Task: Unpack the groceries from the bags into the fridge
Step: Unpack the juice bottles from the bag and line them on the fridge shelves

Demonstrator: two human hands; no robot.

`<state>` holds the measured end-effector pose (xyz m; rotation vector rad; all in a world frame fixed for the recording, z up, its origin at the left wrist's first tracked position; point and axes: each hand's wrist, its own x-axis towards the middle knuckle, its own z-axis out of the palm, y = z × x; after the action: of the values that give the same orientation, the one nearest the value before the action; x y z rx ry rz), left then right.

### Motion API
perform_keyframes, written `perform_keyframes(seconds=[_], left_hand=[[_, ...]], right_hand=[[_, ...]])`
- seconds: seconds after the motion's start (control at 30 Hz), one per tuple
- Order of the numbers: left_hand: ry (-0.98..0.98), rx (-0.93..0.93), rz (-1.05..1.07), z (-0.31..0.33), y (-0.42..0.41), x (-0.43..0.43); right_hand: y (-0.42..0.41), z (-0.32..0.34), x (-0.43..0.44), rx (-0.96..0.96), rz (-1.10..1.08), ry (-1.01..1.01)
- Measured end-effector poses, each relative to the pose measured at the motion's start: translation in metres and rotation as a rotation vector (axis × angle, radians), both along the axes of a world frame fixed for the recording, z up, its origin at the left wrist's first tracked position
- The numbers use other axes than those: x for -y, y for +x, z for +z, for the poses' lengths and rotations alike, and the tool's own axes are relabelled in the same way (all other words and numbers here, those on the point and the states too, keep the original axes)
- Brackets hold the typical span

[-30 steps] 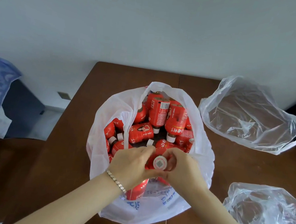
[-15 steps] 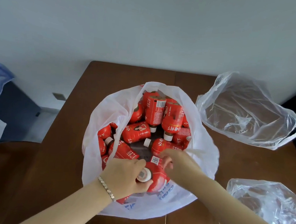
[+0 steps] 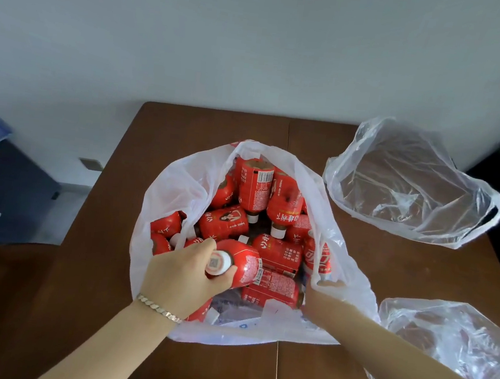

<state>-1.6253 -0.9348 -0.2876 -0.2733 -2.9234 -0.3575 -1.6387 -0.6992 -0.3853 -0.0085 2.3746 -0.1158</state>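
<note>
We see a brown wooden counter (image 3: pixel 388 265) set against a pale wall. At its middle stands a white plastic bag (image 3: pixel 175 187) with its mouth wide open, packed with red bottles (image 3: pixel 279 251) lying jumbled on their sides. Two clear plastic bags sit to the right, well apart from each other: one (image 3: pixel 412 188) at the far right of the counter, the other (image 3: pixel 449 333) crumpled at the near right edge. Our left hand (image 3: pixel 184 275) reaches into the white bag, its fingers and thumb curled round the neck end of one red bottle (image 3: pixel 245 264). This bottle lies on top of the pile inside the bag, with its white cap (image 3: pixel 218 263) turned toward us. Our right hand (image 3: pixel 324 293) is at the bag's right rim, touching the plastic. Its fingers are covered by the bag wall, so we cannot tell whether it grips anything. A thin bracelet (image 3: pixel 159 306) circles the left wrist.
</note>
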Motion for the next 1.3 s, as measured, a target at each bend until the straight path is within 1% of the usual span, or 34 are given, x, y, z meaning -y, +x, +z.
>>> perform_keyframes(seconds=[0.03, 0.1, 0.13, 0.2, 0.27, 0.33, 0.4, 0.47, 0.57, 0.63, 0.67, 0.77, 0.83, 0.9, 1.0, 1.03, 1.17, 1.2, 1.23, 1.3], left_hand=[[-0.003, 0.010, -0.001, -0.002, 0.001, 0.000], [0.007, 0.036, -0.009, -0.004, 0.002, -0.001], [0.013, 0.046, -0.015, -0.005, 0.002, -0.002], [0.011, 0.062, -0.025, -0.006, 0.003, -0.004], [0.019, 0.078, -0.030, -0.006, 0.005, -0.005], [0.028, 0.086, -0.016, -0.006, 0.006, -0.003], [0.021, 0.084, -0.007, -0.005, 0.007, -0.001], [0.004, 0.097, 0.001, -0.003, 0.007, 0.001], [-0.046, 0.124, 0.034, 0.003, 0.008, 0.008], [-0.060, 0.136, 0.059, 0.010, 0.008, 0.012], [-0.057, 0.133, 0.063, 0.014, 0.008, 0.012], [-0.038, 0.113, 0.070, 0.032, 0.006, 0.004], [-0.034, 0.116, 0.074, 0.045, 0.005, -0.004], [-0.019, 0.057, 0.060, 0.057, 0.000, -0.012], [0.014, 0.015, -0.009, 0.086, -0.008, -0.026], [-0.001, -0.015, -0.044, 0.095, -0.013, -0.031], [-0.085, -0.169, -0.168, 0.132, -0.036, -0.054], [-0.090, -0.208, -0.219, 0.136, -0.042, -0.061], [-0.083, -0.206, -0.279, 0.143, -0.047, -0.068], [-0.089, -0.262, -0.405, 0.152, -0.055, -0.083]], right_hand=[[-0.001, 0.002, 0.004, 0.025, 0.031, -0.049], [-0.002, 0.000, 0.011, 0.035, 0.004, -0.052], [0.000, -0.002, 0.014, 0.026, 0.042, -0.026], [0.005, 0.003, 0.022, -0.003, 0.015, -0.040], [0.012, 0.004, 0.026, 0.013, -0.087, -0.098], [0.015, 0.015, 0.029, -0.039, -0.092, -0.137], [0.016, 0.033, 0.031, -0.085, -0.061, -0.216], [0.014, 0.054, 0.039, -0.061, 0.019, -0.270], [0.012, 0.085, 0.048, -0.095, 0.162, -0.263], [0.012, 0.102, 0.045, -0.113, 0.193, -0.247], [0.013, 0.112, 0.042, -0.162, 0.185, -0.261], [0.011, 0.145, 0.028, -0.332, 0.117, -0.366], [0.009, 0.167, 0.018, -0.489, 0.076, -0.433], [0.007, 0.190, 0.008, -0.628, 0.007, -0.493], [0.001, 0.225, -0.007, -0.781, -0.106, -0.534], [-0.001, 0.235, -0.010, -0.818, -0.139, -0.537], [0.003, 0.263, -0.021, -0.904, -0.260, -0.450], [0.007, 0.267, -0.024, -0.915, -0.284, -0.404], [0.012, 0.272, -0.026, -0.922, -0.319, -0.356], [0.026, 0.280, -0.031, -0.919, -0.427, -0.268]])
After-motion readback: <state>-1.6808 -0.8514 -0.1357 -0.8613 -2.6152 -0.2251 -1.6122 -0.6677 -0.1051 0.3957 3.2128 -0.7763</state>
